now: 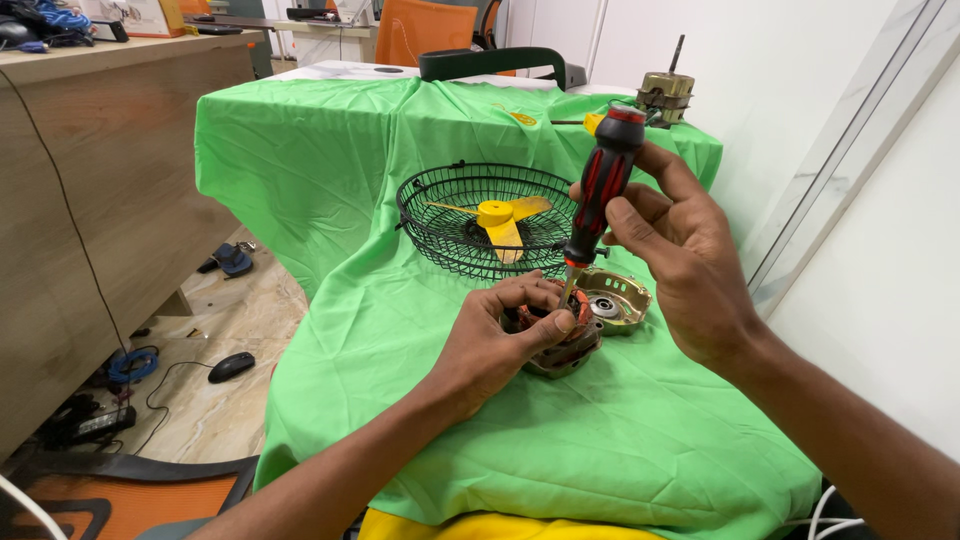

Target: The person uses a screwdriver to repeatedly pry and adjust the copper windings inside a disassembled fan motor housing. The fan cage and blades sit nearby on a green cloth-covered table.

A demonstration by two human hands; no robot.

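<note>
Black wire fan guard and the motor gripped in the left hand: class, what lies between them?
Only bare green cloth separates guard from motor, per the head view.

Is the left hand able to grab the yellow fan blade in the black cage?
Probably not right away: the left hand grips the motor. The yellow fan blade lies uncovered in the black cage, just beyond.

- My left hand [495,340] grips the fan motor [565,345] on the green cloth [620,440].
- My right hand [680,250] holds a red-and-black screwdriver [600,190] upright, tip down in the motor.
- A metal motor cover [618,298] lies just beyond my left hand's fingertips.
- A black wire guard [470,215] with yellow blades [500,220] sits farther beyond.
</note>
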